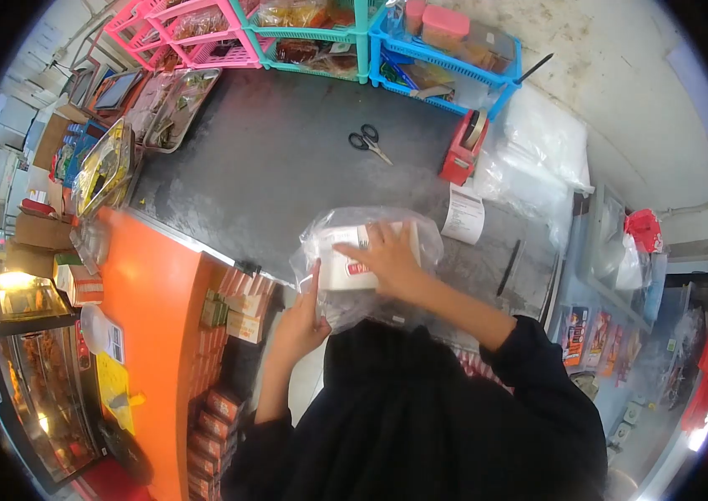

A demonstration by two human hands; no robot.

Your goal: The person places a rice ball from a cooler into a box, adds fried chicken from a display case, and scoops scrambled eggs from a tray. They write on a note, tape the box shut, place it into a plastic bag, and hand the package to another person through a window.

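Observation:
A white box [339,275] with a red label lies inside a clear plastic bag [426,240] at the front edge of the dark counter. My right hand [389,257] rests on top of the box, fingers spread. At the bag's left side is my left hand [307,324], its index finger stretched along the plastic and its other fingers curled lower down. Whether those curled fingers pinch any of the bag, I cannot make out. The underside of the box is hidden.
Black-handled scissors [369,143], a red tape dispenser [463,149] and a printed receipt [463,214] lie beyond the bag. Blue baskets [446,71] line the back near stacked plastic bags [538,142]. A metal tray [183,108] is at left, above an orange panel [154,292].

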